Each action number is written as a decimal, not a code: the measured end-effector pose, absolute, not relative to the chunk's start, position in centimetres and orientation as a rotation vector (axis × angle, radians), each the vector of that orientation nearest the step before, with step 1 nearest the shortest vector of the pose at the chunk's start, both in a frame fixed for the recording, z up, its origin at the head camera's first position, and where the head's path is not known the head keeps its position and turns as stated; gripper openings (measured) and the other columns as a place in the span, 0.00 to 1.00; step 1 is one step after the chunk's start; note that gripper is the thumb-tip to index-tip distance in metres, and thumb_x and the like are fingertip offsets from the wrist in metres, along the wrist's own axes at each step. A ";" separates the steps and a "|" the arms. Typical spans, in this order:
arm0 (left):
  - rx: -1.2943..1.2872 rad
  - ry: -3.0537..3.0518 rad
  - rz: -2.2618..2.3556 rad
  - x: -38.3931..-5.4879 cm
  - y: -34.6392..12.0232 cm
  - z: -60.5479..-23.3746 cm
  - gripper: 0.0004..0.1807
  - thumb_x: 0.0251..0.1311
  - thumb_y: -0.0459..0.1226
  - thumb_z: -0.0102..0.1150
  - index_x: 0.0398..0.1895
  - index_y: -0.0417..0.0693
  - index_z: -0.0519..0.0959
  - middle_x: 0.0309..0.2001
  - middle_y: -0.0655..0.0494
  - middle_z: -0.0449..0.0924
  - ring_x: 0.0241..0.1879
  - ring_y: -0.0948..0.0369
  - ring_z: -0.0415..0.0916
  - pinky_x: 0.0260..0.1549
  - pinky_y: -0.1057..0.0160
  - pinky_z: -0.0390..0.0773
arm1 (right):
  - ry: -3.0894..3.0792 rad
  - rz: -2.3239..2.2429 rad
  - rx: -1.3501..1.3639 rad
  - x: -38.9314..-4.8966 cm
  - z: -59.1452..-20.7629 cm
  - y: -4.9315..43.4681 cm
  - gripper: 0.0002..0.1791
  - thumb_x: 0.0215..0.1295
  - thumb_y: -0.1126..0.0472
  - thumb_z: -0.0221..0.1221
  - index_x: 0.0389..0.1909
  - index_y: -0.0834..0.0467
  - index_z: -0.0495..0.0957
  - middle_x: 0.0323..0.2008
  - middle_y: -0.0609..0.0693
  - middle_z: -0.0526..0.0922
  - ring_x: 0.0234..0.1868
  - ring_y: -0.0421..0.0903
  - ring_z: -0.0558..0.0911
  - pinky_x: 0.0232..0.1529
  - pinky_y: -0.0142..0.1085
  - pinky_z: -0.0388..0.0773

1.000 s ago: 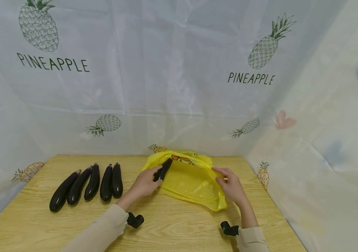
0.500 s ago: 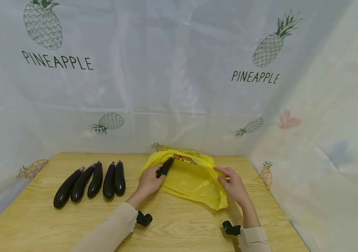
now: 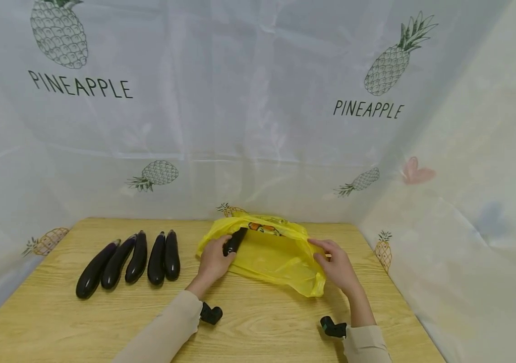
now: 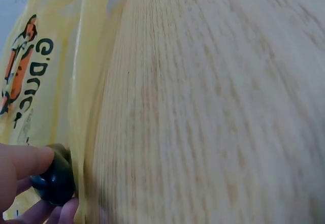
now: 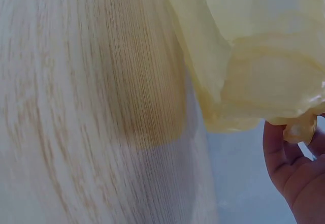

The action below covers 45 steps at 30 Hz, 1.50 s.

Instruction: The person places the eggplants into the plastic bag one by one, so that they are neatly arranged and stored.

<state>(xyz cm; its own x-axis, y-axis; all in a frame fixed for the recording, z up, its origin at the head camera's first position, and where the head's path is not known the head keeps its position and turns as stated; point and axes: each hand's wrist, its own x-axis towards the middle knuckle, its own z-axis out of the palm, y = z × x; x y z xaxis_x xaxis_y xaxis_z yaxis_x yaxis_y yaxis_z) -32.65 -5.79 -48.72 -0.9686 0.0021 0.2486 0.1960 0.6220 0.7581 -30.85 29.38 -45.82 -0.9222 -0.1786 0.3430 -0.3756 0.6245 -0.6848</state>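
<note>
In the head view my left hand grips a dark purple eggplant by its near part, at the left side of a yellow plastic bag. The eggplant's far tip lies under the bag's upper layer, which bears an orange print. From the left wrist, fingers curl round the eggplant's rounded end, right beside the upright film of the bag. At the bag's right side my right hand pinches its edge. The right wrist view shows a bunched bit of yellow film between thumb and fingers.
Several more eggplants lie side by side on the left of the wooden table. Behind and beside the table hangs a pale sheet printed with pineapples. Each wrist carries a small black device.
The left hand has pushed the eggplant a little farther in, and its tip has slipped under the bag's upper layer. The left forearm has shifted right. The right hand keeps its hold.
</note>
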 end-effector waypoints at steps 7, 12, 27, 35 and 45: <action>-0.094 -2.612 -1.159 -32.8 -5.7 -48.9 0.27 0.68 0.33 0.69 0.69 0.39 0.78 0.60 0.36 0.80 0.60 0.38 0.77 0.58 0.37 0.76 | -2.607 1.184 0.452 -30.8 -45.8 29.3 0.24 0.76 0.70 0.60 0.69 0.53 0.81 0.61 0.56 0.81 0.50 0.50 0.78 0.53 0.47 0.83; -0.058 -2.611 -1.122 -33.1 -5.7 -48.9 0.26 0.68 0.34 0.70 0.68 0.39 0.79 0.60 0.36 0.80 0.60 0.38 0.77 0.59 0.38 0.77 | -2.609 1.183 0.441 -30.7 -45.8 29.3 0.24 0.76 0.71 0.60 0.70 0.54 0.80 0.61 0.56 0.81 0.50 0.51 0.78 0.54 0.48 0.83; 0.034 -2.546 -1.236 -34.0 -5.8 -49.1 0.22 0.68 0.38 0.71 0.62 0.38 0.83 0.50 0.39 0.81 0.49 0.44 0.79 0.50 0.43 0.80 | -2.600 1.182 0.456 -30.7 -45.8 29.5 0.24 0.77 0.71 0.60 0.70 0.54 0.80 0.61 0.56 0.81 0.50 0.50 0.78 0.53 0.45 0.84; 0.053 -2.536 -1.209 -34.2 -5.9 -49.3 0.20 0.69 0.39 0.71 0.59 0.38 0.85 0.44 0.42 0.82 0.44 0.48 0.79 0.46 0.45 0.80 | -2.607 1.179 0.444 -30.7 -45.7 29.5 0.23 0.77 0.71 0.60 0.69 0.55 0.81 0.59 0.56 0.81 0.48 0.50 0.76 0.51 0.43 0.82; 0.036 -2.538 -1.241 -34.3 -6.5 -49.7 0.20 0.69 0.40 0.71 0.60 0.39 0.85 0.45 0.44 0.83 0.45 0.48 0.80 0.47 0.45 0.80 | -2.601 1.180 0.451 -30.7 -45.7 29.3 0.23 0.77 0.70 0.60 0.69 0.54 0.81 0.60 0.56 0.81 0.50 0.49 0.78 0.52 0.45 0.83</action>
<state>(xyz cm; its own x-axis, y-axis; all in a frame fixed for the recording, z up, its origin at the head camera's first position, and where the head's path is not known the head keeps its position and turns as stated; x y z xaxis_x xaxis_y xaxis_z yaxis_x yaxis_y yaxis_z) -34.28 -6.45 -49.70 -0.9500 -0.1593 0.2687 0.1142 0.6236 0.7734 -30.67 29.31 -45.72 -0.9210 -0.1753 0.3480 -0.3774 0.6239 -0.6843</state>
